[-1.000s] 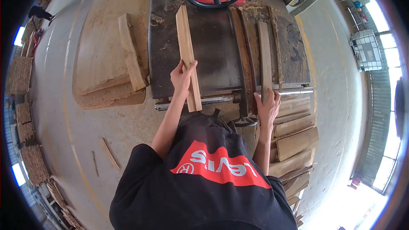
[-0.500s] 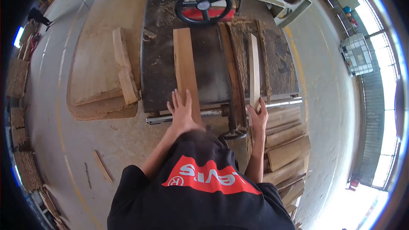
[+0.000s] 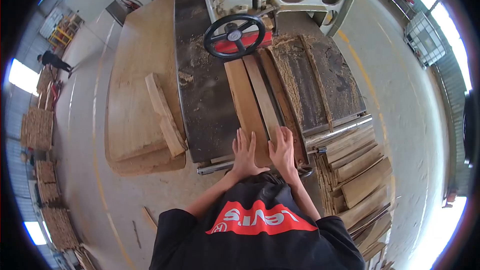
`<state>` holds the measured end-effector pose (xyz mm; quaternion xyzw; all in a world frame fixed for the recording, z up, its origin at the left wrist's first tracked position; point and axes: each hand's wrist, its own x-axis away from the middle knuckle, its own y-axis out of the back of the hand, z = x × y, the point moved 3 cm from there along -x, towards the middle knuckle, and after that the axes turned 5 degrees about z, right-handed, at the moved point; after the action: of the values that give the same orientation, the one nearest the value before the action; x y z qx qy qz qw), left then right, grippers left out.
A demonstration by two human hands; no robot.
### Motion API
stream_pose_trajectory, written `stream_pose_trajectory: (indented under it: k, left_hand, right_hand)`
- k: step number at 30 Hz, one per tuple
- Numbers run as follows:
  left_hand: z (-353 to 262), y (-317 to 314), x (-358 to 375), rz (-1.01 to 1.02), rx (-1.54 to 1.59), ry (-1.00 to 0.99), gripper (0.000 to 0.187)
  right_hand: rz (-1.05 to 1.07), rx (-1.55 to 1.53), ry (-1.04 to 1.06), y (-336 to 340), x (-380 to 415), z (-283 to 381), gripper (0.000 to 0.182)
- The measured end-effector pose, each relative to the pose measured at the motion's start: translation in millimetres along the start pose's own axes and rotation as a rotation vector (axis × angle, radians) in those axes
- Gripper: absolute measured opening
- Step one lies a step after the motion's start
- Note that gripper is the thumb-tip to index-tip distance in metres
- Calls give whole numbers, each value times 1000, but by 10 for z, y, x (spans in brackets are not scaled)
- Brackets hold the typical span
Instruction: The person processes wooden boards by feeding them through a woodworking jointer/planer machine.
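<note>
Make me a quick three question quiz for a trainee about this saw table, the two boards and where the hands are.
1. True or false: the left hand and the right hand both rest flat on wood at the near edge of the machine table.
2. Which lies nearer the black handwheel?
A. the far ends of the wide board and narrow board
B. the stack of offcuts
C. the loose board on the wooden platform
3. Fill in: the two boards under the hands lie ____ each other, lengthwise.

Key: 1 true; 2 A; 3 beside.
</note>
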<state>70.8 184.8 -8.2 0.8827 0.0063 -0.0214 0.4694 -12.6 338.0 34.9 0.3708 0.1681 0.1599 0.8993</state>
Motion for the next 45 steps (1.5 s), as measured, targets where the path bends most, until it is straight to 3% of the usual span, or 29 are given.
stream_pose_trajectory:
  k: [2, 3, 9, 12, 17, 27, 30, 33, 36, 38, 40, 41, 43, 45]
  left_hand:
    - [-9, -27, -80, -15, -14, -57, 152]
    - [-8, -72, -132, -43, -10, -81, 150]
    - [-43, -43, -384, -42, 2, -84, 126]
    - [46, 115, -646, -108, -36, -68, 127]
    - [470, 308, -1202, -96, -117, 1, 147]
    - [920, 700, -1980, -107, -150, 55, 148]
    - [948, 858, -2104, -24, -191, 121, 148]
    - [1227, 832, -2154, -162, -80, 8, 146]
    - [1517, 1040, -1996, -365, -37, 135, 133]
    - [1797, 1212, -1662, -528, -119, 288, 96]
    - [1917, 1537, -1187, -637, -86, 489, 79]
    - [2117, 1496, -961, -699, -305, 634, 78]
    - [2399, 1523, -496, -676, -403, 976, 84]
    - [2291, 1716, -135, -668, -375, 1165, 95]
  right_hand:
    - [-87, 148, 225, -46, -40, 82, 59]
    - [-27, -3, 218, -74, -54, 101, 51]
    - [56, -123, 153, -143, -117, -7, 51]
    - [67, -138, 124, -157, -131, -98, 53]
    - [57, -150, 129, -126, -180, -102, 53]
    - [69, -157, 94, -211, -357, -123, 46]
    - [79, -82, 160, -240, -374, -94, 47]
    - [102, -47, 190, -297, -334, -113, 48]
    - [103, -61, 242, -312, -392, -138, 48]
    - [114, -52, 228, -289, -340, -178, 48]
    - [126, -59, 228, -252, -360, -134, 46]
    - [131, -61, 219, -242, -369, -104, 46]
    - [142, -23, 249, -235, -371, -54, 44]
    - [116, 10, 278, -225, -375, -45, 41]
